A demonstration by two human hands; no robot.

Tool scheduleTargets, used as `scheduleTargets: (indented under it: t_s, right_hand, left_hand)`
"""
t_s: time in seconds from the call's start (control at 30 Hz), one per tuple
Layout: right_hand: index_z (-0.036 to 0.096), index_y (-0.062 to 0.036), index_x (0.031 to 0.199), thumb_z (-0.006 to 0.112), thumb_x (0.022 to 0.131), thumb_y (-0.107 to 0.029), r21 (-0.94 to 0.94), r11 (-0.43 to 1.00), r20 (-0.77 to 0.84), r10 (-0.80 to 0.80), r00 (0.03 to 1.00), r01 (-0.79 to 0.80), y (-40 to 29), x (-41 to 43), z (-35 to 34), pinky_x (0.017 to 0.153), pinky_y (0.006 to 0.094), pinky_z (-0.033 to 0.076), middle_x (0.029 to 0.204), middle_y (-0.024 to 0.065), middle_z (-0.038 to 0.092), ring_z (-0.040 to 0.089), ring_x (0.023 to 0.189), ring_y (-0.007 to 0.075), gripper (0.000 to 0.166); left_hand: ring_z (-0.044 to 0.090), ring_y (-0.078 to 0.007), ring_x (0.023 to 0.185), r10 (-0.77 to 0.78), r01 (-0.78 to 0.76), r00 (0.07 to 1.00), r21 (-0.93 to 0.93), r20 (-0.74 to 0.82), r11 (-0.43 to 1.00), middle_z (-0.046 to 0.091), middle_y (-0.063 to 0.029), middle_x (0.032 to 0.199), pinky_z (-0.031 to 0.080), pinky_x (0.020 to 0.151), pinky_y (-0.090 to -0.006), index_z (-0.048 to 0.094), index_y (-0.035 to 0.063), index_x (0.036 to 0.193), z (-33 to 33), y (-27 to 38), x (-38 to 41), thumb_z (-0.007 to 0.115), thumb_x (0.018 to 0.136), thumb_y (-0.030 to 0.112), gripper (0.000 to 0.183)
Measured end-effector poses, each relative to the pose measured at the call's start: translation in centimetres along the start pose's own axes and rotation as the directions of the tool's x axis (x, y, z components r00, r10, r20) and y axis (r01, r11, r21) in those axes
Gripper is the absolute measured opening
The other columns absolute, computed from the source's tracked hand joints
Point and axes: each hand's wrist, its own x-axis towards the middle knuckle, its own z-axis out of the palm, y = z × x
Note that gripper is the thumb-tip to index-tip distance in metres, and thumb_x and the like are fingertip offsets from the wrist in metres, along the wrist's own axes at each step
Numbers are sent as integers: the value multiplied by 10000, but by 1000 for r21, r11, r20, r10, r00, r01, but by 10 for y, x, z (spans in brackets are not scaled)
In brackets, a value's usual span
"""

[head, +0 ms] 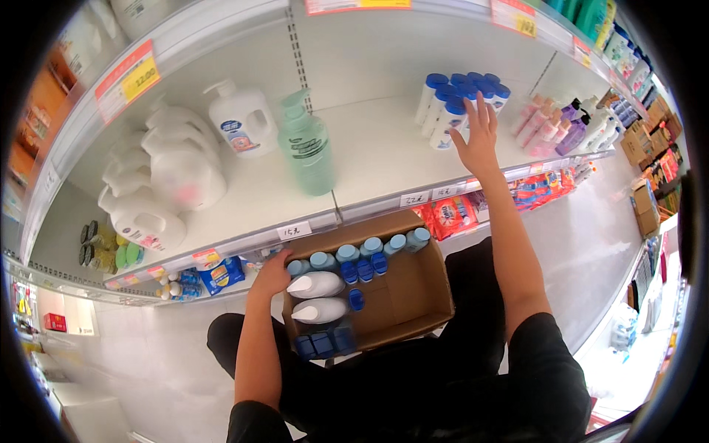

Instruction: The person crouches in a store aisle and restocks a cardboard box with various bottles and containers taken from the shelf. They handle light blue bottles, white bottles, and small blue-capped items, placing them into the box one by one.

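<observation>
My left hand [272, 274] grips the upper left corner of an open cardboard box [407, 302] in front of my lap. Inside stand light-blue-capped bottles [348, 253] along the far side, small dark-blue-capped bottles [364, 270], two white bottles [318, 284] and dark blue containers [323, 344]. On the shelf to the right, my right hand [479, 138] is spread at a tight group of white bottles with blue caps [443, 123]. Its fingers overlap the front bottles, partly hiding them, and none appears gripped.
On the shelf board [382, 149] stand a green pump bottle [306, 147], a white pump jug [242, 122], several white handled jugs [185, 163], pink bottles [545, 127] and purple pump bottles [572, 130]. The price-tagged edge of the upper shelf [448, 14] overhangs. Red detergent bags [451, 216] lie below.
</observation>
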Motion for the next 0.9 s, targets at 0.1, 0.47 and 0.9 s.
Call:
scheduleTargets:
  t_s: [0.1, 0.47, 0.9]
  right_hand:
    - [412, -66, 1445, 721, 840, -175, 259, 963, -34, 80, 996, -68, -10, -11, -5, 1100, 527, 298, 1348, 204, 520, 291, 1378, 428, 687]
    - [629, -8, 1093, 787, 795, -137, 649, 663, 41, 459, 888, -373, -90, -32, -86, 724, 304, 509, 865, 71, 639, 660, 830, 170, 362]
    - [633, 32, 893, 695, 784, -306, 241, 956, 931, -179, 318, -167, -180, -153, -45, 783, 492, 541, 897, 234, 666, 662, 882, 396, 360]
  left_hand:
    - [579, -404, 1167, -58, 59, 998, -35, 28, 998, 629, -244, 1213, 459, 984, -414, 565, 46, 1271, -2, 1, -2, 507, 769, -9, 509]
    - [567, -381, 1197, -88, 90, 994, -33, 60, 995, 622, -244, 1228, 445, 1014, -409, 554, 21, 1282, -1, 0, 0, 475, 747, -41, 544]
    - [546, -377, 1229, -96, 99, 992, -44, 80, 994, 606, -237, 1264, 424, 1040, -403, 536, -2, 1303, -8, 17, -3, 439, 750, -68, 565]
